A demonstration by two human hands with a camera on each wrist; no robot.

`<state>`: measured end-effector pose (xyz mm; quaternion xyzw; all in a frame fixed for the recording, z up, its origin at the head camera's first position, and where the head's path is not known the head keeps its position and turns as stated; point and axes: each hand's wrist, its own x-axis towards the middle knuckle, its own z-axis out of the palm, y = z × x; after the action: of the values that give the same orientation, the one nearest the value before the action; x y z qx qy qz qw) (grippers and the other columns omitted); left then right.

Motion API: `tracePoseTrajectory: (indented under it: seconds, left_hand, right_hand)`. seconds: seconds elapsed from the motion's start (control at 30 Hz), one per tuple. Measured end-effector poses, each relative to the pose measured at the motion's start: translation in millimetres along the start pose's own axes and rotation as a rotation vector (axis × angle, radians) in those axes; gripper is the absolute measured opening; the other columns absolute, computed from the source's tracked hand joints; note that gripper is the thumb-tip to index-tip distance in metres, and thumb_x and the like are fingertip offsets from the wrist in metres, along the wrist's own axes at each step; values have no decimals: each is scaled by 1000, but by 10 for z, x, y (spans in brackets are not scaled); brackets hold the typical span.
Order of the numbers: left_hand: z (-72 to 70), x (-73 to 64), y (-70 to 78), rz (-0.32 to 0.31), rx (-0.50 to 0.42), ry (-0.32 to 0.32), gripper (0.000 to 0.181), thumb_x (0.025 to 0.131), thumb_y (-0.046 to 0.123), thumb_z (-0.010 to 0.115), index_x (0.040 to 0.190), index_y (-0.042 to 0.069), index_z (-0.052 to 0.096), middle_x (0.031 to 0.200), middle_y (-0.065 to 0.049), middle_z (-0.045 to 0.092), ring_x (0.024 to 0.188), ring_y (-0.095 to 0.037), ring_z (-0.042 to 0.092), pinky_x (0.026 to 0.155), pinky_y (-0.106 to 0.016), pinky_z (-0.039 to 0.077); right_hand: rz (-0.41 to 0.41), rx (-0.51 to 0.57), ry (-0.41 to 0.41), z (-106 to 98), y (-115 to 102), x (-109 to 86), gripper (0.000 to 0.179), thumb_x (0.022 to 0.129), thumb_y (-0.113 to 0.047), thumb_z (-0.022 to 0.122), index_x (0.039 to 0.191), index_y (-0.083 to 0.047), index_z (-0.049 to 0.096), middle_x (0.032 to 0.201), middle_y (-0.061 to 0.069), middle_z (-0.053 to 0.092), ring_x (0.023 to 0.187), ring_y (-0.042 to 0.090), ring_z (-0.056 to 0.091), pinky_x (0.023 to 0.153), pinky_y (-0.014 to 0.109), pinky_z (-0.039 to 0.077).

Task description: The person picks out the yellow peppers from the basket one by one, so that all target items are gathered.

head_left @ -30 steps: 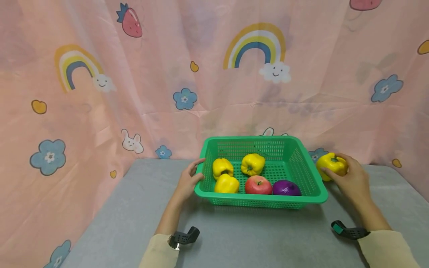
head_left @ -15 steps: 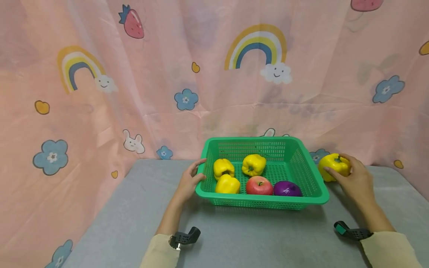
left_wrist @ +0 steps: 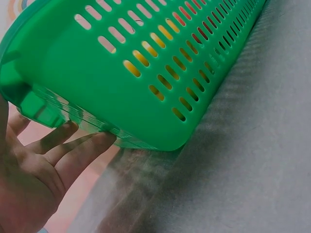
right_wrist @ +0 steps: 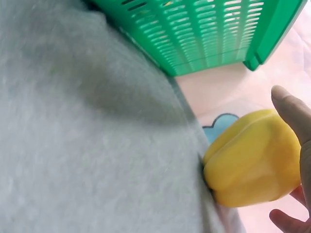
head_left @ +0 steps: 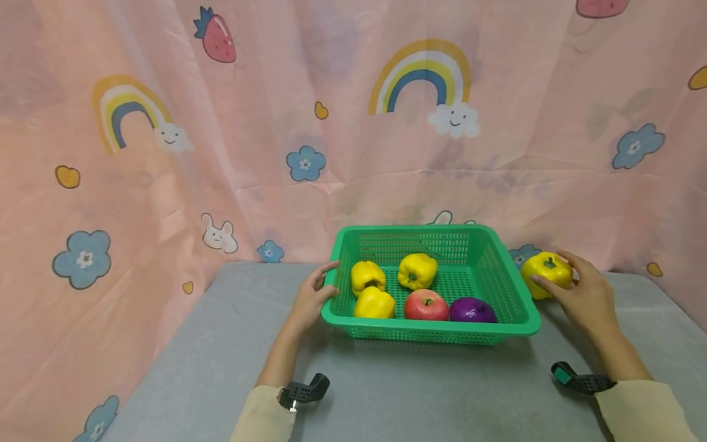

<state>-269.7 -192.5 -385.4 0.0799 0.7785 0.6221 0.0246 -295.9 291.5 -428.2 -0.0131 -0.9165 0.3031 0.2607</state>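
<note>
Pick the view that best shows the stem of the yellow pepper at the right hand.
The head view: the green stem shows atop the yellow pepper, uncovered by the right hand. The right wrist view shows the pepper larger, but only its smooth side, no stem. The left wrist view shows neither.

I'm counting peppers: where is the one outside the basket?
In the head view, that yellow pepper is on the right, just outside the green basket, with the right hand around it.
</note>
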Motion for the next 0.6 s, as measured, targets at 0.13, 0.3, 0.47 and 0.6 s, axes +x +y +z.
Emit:
tracePoseTrajectory:
  seconds: [0.13, 0.3, 0.47, 0.6]
  left_hand:
    - [-3, -2, 0, 10, 7, 3, 58, 89, 7, 53, 145, 14, 42, 153, -14, 34, 141, -33, 33, 103, -51, 39]
    - [9, 1, -9, 10, 18, 13, 57, 89, 7, 53, 145, 15, 43, 153, -13, 34, 142, -32, 32, 104, -51, 39]
    - [11, -8, -3, 10, 21, 15, 57, 89, 7, 53, 144, 16, 43, 156, -12, 29, 145, -33, 25, 107, -55, 34]
    - [7, -7, 2, 10, 10, 11, 57, 89, 7, 53, 144, 15, 43, 155, -13, 32, 143, -33, 30, 106, -53, 36]
  right_hand:
    - [3, 15, -5, -40, -41, 31, 76, 84, -37, 71, 146, -6, 38, 139, 32, 43, 117, 54, 44, 87, 67, 38]
    - [15, 26, 8, -135, -109, 58, 77, 84, -37, 70, 147, -9, 36, 144, 30, 39, 124, 53, 40, 90, 68, 38]
    - [-16, 40, 38, -226, -197, 85, 76, 82, -32, 74, 145, -7, 40, 141, 29, 43, 126, 51, 40, 90, 67, 38]
    - [-27, 32, 20, -276, -292, 99, 79, 81, -35, 75, 146, -9, 39, 143, 28, 42, 126, 50, 39, 90, 68, 38]
